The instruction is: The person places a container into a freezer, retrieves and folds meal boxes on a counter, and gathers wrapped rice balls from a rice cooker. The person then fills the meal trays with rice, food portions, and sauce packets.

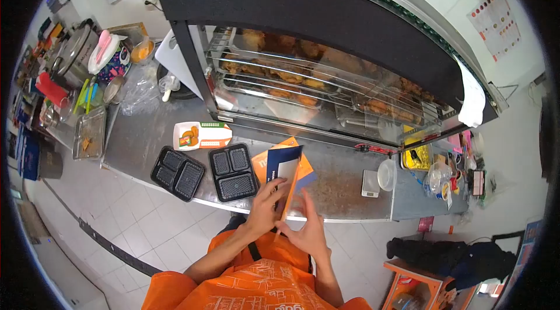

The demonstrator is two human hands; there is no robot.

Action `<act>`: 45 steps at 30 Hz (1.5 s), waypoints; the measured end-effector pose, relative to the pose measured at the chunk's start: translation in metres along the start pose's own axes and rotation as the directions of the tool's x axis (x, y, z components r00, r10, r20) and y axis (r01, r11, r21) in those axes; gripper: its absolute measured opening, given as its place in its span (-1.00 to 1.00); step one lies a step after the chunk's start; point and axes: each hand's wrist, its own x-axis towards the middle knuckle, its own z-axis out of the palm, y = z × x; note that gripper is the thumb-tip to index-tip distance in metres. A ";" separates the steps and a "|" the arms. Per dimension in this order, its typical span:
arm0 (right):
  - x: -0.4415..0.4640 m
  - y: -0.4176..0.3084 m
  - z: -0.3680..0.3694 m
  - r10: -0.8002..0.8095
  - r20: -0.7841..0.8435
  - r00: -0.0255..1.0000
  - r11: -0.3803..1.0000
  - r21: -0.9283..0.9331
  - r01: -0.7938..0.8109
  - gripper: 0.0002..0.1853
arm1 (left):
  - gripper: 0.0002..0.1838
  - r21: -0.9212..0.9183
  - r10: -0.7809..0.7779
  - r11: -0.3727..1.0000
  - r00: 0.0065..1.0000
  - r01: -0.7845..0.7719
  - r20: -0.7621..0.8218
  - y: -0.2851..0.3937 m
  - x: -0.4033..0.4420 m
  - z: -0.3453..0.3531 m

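Observation:
My left hand [267, 209] has its fingers closed on a folded orange and dark blue card piece [287, 177], which stands upright over the counter's front edge. On the right side of the same piece, my right hand [306, 229] touches it with thumb and fingers. Behind it, another flat orange and blue card [265, 160] lies on the metal counter. Two black compartment trays [178, 173] [233, 172] rest to the left of my hands. A white, green and orange carton [202, 135] with brown food pieces lies behind the trays.
A glass display cabinet [326, 32] with racks of browned food spans the counter's back. A small scale [370, 184] and clear round tub [386, 175] stand right. A metal tray [89, 133], pots and utensils crowd the left. Dark clothing [455, 260] lies at lower right.

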 end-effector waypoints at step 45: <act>-0.046 0.095 -0.025 0.184 0.180 0.966 0.969 0.132 -0.209 -0.80 | -0.70 0.316 -0.361 0.918 0.832 0.238 0.420 -0.072 0.040 -0.106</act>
